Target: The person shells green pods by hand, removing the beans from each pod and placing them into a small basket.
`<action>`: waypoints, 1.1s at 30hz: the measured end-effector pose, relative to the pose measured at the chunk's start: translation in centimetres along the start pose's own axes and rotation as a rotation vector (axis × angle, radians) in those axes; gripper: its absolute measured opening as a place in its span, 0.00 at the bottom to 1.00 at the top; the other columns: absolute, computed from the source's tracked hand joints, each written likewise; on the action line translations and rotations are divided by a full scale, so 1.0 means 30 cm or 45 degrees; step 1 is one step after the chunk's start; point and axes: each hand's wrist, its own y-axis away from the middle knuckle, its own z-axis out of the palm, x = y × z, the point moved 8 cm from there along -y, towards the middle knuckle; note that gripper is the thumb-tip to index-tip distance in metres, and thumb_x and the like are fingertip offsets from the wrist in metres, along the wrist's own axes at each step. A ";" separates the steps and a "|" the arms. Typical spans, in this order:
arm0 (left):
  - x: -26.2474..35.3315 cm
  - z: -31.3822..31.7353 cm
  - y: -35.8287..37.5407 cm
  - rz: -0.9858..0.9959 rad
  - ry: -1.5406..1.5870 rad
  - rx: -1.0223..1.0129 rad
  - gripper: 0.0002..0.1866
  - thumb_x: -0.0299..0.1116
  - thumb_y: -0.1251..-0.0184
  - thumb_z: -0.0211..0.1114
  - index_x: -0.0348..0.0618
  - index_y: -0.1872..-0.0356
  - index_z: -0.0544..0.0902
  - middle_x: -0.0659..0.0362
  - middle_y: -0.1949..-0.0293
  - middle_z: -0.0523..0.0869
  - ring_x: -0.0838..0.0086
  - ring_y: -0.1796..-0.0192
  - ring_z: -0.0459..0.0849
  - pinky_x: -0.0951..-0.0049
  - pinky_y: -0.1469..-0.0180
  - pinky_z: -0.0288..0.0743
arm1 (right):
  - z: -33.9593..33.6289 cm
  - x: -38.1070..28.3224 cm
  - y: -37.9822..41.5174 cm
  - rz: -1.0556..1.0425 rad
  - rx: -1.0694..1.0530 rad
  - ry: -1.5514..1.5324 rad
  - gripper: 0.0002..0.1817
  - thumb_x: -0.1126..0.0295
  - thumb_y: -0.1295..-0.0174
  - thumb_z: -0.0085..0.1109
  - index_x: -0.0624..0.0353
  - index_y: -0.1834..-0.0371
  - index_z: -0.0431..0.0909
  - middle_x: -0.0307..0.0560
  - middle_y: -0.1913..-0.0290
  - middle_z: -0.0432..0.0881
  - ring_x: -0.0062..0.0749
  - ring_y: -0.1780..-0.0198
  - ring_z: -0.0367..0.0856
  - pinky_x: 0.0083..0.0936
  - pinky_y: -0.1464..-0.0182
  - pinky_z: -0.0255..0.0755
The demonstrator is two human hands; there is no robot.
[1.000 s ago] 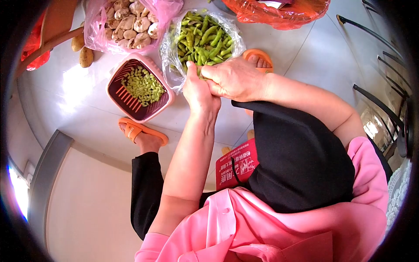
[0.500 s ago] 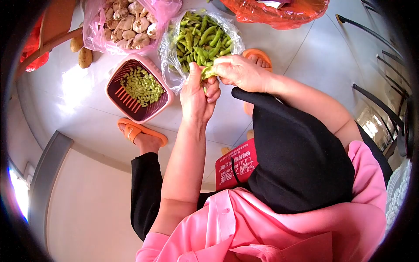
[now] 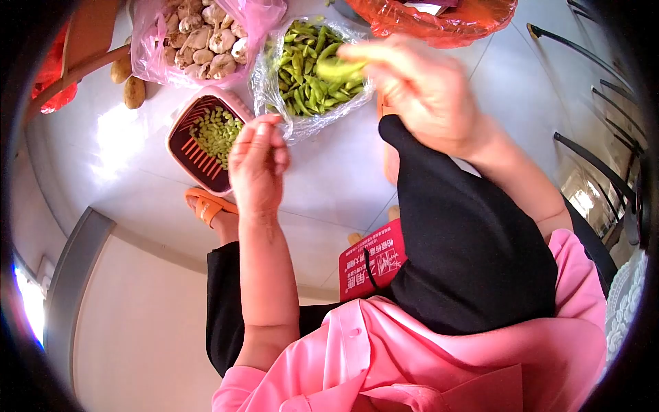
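My left hand is at the right side of the pink basket, its fingers curled together; whatever they hold, if anything, is hidden. Shelled green beans lie inside that basket. My right hand, blurred by motion, has its fingers closed on a green pod. That pod hangs over a clear plastic bag full of green pods.
A pink bag of garlic stands behind the basket, with potatoes at its left. An orange bag is at the top. A red box lies near my legs; black metal bars are at the right.
My hands have moved apart. The left one went left to the basket, while the right one went up and right with a pod.
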 end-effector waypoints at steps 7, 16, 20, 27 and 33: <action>0.177 -0.291 0.060 0.353 -0.726 0.620 0.10 0.29 0.32 0.54 0.34 0.60 0.80 0.62 0.72 0.80 0.83 0.69 0.74 0.85 0.65 0.69 | -0.313 -0.100 -0.093 -0.392 0.352 0.824 0.14 0.80 0.38 0.41 0.67 0.50 0.71 0.55 0.57 0.78 0.36 0.59 0.80 0.29 0.60 0.75; 0.169 -0.228 0.042 0.550 -0.892 0.606 0.10 0.26 0.34 0.56 0.33 0.58 0.82 0.59 0.61 0.84 0.80 0.59 0.79 0.80 0.53 0.72 | 0.326 0.296 0.046 -0.041 -0.439 0.560 0.04 0.72 0.43 0.48 0.59 0.70 0.71 0.49 0.69 0.75 0.42 0.64 0.79 0.36 0.64 0.76; 0.102 -0.093 0.025 0.476 -0.702 0.404 0.09 0.27 0.34 0.56 0.34 0.58 0.81 0.59 0.62 0.83 0.80 0.59 0.79 0.81 0.54 0.72 | 0.403 0.458 0.050 0.020 -0.482 0.794 0.04 0.74 0.43 0.45 0.60 0.68 0.71 0.51 0.67 0.76 0.45 0.65 0.80 0.38 0.64 0.76; 0.001 0.152 -0.010 0.483 -1.128 0.164 0.19 0.28 0.43 0.65 0.35 0.49 0.77 0.54 0.62 0.83 0.76 0.64 0.81 0.78 0.63 0.75 | 0.314 0.305 0.041 0.549 -0.349 -0.262 0.07 0.68 0.44 0.60 0.61 0.71 0.76 0.40 0.73 0.79 0.20 0.71 0.76 0.21 0.69 0.71; -0.003 0.187 -0.007 0.428 -1.202 0.168 0.19 0.27 0.41 0.63 0.34 0.48 0.75 0.55 0.71 0.84 0.75 0.70 0.82 0.76 0.64 0.75 | 0.335 0.265 0.091 0.857 -0.434 -0.844 0.08 0.71 0.40 0.58 0.67 0.66 0.79 0.38 0.70 0.81 0.17 0.66 0.76 0.17 0.60 0.71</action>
